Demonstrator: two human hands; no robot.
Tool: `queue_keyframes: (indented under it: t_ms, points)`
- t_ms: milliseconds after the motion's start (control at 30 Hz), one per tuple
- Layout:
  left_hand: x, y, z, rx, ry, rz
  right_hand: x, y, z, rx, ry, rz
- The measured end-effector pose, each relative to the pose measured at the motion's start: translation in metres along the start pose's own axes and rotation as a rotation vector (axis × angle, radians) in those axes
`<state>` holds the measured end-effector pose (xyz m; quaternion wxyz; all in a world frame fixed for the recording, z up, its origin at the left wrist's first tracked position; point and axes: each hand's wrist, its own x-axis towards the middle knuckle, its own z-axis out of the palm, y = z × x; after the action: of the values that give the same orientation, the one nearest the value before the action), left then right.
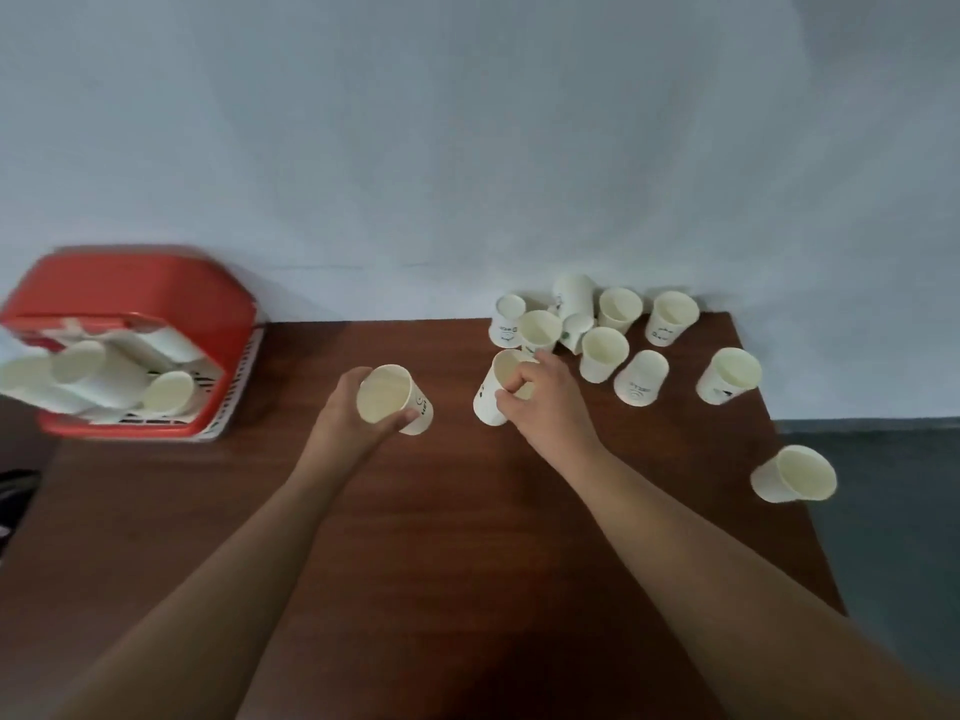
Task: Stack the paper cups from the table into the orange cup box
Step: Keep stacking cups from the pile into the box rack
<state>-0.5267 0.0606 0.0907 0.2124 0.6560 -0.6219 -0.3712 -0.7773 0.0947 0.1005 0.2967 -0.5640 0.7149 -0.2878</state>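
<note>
Paper cups (602,356) crowded the far right corner of the table (467,537). The left hand (348,415) wrapped one cup (389,397); the right hand (543,402) pinched the rim of a second cup (491,394). Nesting them squarely seemed wise before reaching the orange cup box (156,298), far left.

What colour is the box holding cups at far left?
The cup box is orange-red with a white slotted base, best seen in the head view.

Seemingly bare left hand (344,419), right hand (551,403)
</note>
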Motion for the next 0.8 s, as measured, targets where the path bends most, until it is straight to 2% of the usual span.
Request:
queue_keyframes:
  t_ms: [167,300,433,600,800]
  points:
    - [-0.005,-0.056,-0.100,-0.011,0.135,-0.022,0.011,-0.085,0.062,0.007,-0.124,-0.055]
    - [0.002,-0.099,-0.175,-0.091,0.212,-0.056,0.014,-0.154,0.110,0.037,-0.114,-0.120]
    - [0.024,-0.143,-0.234,-0.074,0.262,-0.086,0.017,-0.212,0.155,0.071,-0.097,-0.159]
    - [0.048,-0.180,-0.258,-0.084,0.317,-0.092,0.028,-0.251,0.207,0.054,-0.092,-0.135]
    - [0.076,-0.208,-0.255,-0.084,0.252,-0.064,0.038,-0.267,0.245,0.042,-0.057,-0.081]
